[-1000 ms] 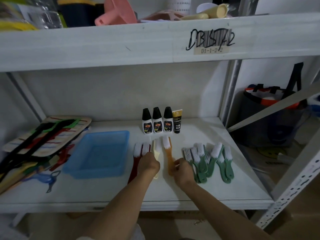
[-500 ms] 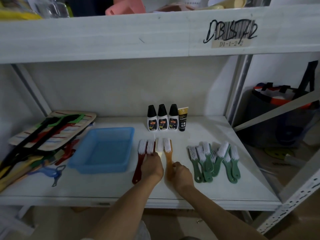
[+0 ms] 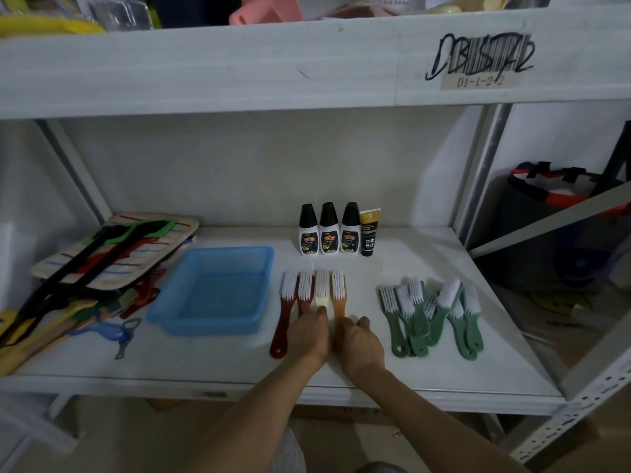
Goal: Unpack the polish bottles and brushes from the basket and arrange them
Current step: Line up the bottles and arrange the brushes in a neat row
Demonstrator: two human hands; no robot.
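On the white shelf (image 3: 426,343), four bristle brushes lie side by side: two dark red plastic brushes (image 3: 290,302), a cream brush (image 3: 321,291) and an amber brush (image 3: 338,295). The left hand (image 3: 309,336) curls over the red and cream handles; the right hand (image 3: 360,343) curls on the amber one. Polish bottles (image 3: 328,230) stand at 12 o'clock, green brushes (image 3: 430,315) at 3, the empty blue plastic basket (image 3: 211,288) at 9

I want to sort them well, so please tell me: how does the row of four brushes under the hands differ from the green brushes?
The four-brush row has mixed colours and lies side by side, parallel; the green brushes are one colour and overlap in a loose heap. Both hands rest on the row; nothing touches the green ones. All lie on the shelf with white bristles at the far end.
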